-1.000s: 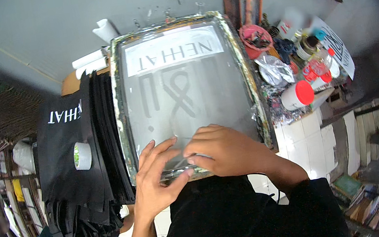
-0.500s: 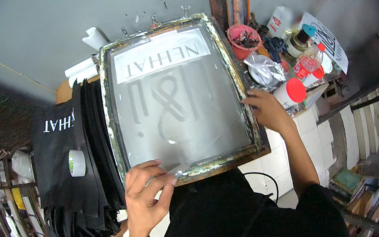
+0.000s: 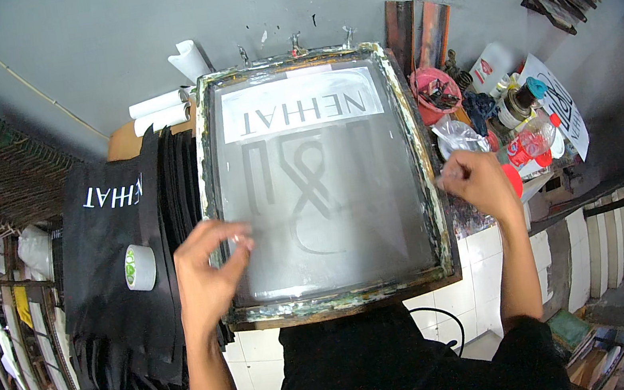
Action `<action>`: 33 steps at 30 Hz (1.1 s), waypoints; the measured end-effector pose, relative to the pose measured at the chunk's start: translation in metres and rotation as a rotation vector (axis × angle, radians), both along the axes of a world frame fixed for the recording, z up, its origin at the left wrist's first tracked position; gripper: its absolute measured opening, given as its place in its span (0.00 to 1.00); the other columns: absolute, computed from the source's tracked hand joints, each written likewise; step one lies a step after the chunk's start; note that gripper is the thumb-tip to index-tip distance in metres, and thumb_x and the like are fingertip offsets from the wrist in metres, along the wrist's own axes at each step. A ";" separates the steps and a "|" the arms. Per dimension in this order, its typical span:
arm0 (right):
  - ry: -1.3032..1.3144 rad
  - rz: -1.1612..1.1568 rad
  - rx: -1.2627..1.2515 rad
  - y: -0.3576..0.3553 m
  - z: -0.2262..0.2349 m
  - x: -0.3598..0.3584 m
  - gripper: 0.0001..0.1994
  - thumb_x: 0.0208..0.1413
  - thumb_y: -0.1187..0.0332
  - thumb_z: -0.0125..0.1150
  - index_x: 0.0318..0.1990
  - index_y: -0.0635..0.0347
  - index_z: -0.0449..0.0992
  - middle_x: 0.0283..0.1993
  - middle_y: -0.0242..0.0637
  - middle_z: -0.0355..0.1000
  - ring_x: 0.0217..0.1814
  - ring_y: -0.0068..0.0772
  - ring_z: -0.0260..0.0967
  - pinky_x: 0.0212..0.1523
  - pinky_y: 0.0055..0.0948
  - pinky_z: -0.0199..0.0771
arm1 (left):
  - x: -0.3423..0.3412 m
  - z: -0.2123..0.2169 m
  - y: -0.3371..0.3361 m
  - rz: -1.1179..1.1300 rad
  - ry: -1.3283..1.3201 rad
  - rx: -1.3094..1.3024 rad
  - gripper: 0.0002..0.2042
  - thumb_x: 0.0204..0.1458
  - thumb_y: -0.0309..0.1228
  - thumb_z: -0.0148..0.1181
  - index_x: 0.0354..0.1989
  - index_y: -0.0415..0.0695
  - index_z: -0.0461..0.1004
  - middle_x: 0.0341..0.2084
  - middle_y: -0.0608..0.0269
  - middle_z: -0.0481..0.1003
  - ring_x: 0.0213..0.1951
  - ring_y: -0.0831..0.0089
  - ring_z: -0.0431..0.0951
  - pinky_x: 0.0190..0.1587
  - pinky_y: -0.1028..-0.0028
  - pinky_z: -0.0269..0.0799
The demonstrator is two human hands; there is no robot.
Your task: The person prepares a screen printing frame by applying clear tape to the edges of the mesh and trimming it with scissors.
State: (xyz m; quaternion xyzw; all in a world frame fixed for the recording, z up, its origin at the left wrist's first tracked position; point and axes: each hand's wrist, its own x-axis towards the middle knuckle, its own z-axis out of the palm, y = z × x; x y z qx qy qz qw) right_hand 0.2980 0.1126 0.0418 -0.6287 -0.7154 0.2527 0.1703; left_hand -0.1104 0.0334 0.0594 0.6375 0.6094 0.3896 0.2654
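Observation:
A large framed printing screen (image 3: 320, 194) lies in front of me, its mesh showing a mirrored stencil design under a white strip. My left hand (image 3: 208, 279) rests at the screen's lower left corner, fingers bent against the frame and mesh edge. My right hand (image 3: 476, 182) is at the frame's right edge with its fingers curled; whether it pinches anything I cannot tell. A black garment (image 3: 369, 364) lies below the screen's near edge.
A stack of black bags (image 3: 118, 272) with a tape roll (image 3: 140, 267) on top sits to the left. Bottles, jars and a red container (image 3: 438, 91) crowd the right side. Paper rolls (image 3: 159, 113) lie by the grey wall behind.
Both hands were together at the screen's near edge. The right hand has moved out to the right frame edge, and the left has shifted to the lower left corner.

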 end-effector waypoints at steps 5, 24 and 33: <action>0.118 -0.017 0.181 0.068 -0.001 -0.029 0.07 0.48 0.74 0.72 0.34 0.64 0.81 0.26 0.32 0.73 0.29 0.19 0.64 0.32 0.26 0.66 | -0.033 -0.030 0.077 0.035 -0.114 -0.024 0.09 0.50 0.21 0.67 0.40 0.34 0.82 0.31 0.60 0.79 0.36 0.75 0.76 0.42 0.76 0.71; 0.290 -0.184 0.265 0.292 -0.118 -0.067 0.10 0.50 0.68 0.72 0.39 0.62 0.85 0.32 0.40 0.81 0.32 0.31 0.76 0.38 0.30 0.74 | -0.080 -0.119 0.320 0.200 -0.083 -0.132 0.07 0.49 0.29 0.72 0.30 0.40 0.81 0.24 0.67 0.78 0.28 0.76 0.74 0.36 0.73 0.69; 0.148 -0.221 0.359 0.295 -0.115 -0.084 0.10 0.51 0.64 0.71 0.37 0.61 0.85 0.33 0.45 0.81 0.36 0.43 0.79 0.41 0.38 0.75 | -0.073 -0.120 0.341 0.293 0.153 -0.181 0.08 0.48 0.35 0.72 0.30 0.43 0.84 0.28 0.59 0.83 0.33 0.65 0.81 0.42 0.64 0.74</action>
